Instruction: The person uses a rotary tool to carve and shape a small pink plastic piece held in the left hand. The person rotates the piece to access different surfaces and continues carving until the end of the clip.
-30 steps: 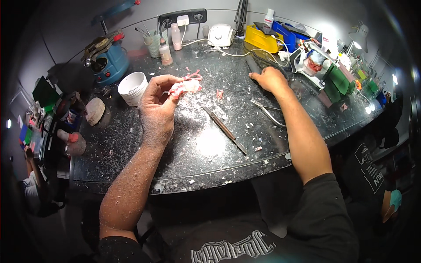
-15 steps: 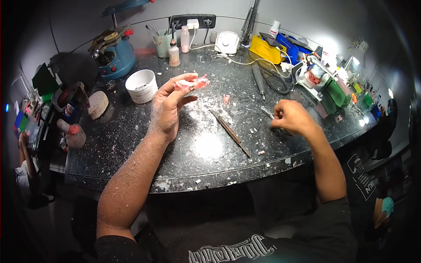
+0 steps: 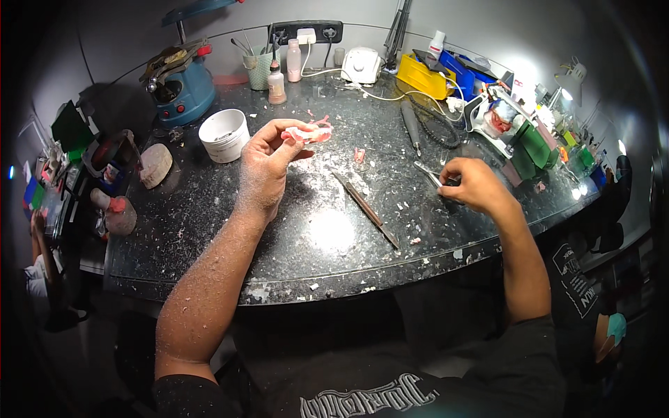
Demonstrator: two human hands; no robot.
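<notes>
Pinched between the thumb and fingers of my left hand is a pink denture base with whitish patches, held above the bench. Fine dust coats that hand and forearm. My right hand is closed round a slim silver tool at the right of the bench; its tip points to the far left, and the fingers hide its other end, so I cannot tell its exact kind. Between my hands a wax knife with a brown handle lies on the bench. A pink scrap rests beyond it.
White and pink shavings litter the dark bench. A white tub stands left of my left hand, with a blue machine behind it. A grey handpiece with a coiled cord lies beyond my right hand, near yellow and blue bins.
My left hand has turned the denture base slightly. My right hand has shifted a little right, and more of the silver tool now shows in its fingers.
</notes>
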